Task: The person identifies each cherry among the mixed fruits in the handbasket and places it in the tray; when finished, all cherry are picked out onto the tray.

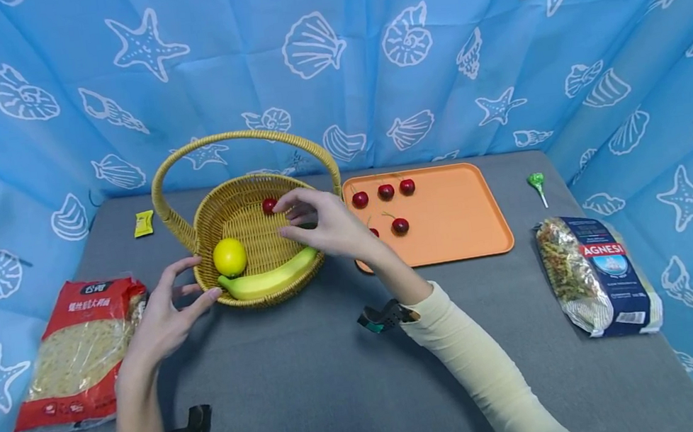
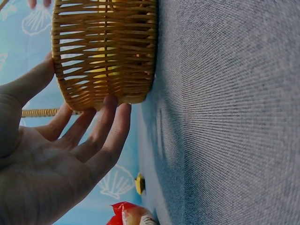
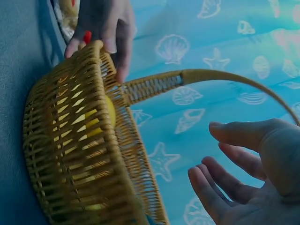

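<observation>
A wicker basket with a tall arched handle stands left of centre. In it lie a yellow round fruit that looks like a lemon, a banana along the front wall and a red cherry at the back. My left hand touches the basket's left end with thumb and fingertips spread; in the left wrist view its nearly straight fingers rest against the woven wall. Over the basket's right side hovers my right hand, fingers loosely bent, with nothing between them in the right wrist view. It partly hides something green.
An orange tray with several cherries lies right of the basket. Farther right are a green lollipop and a pasta bag. A red noodle packet and a small yellow packet lie left. A blue curtain hangs behind.
</observation>
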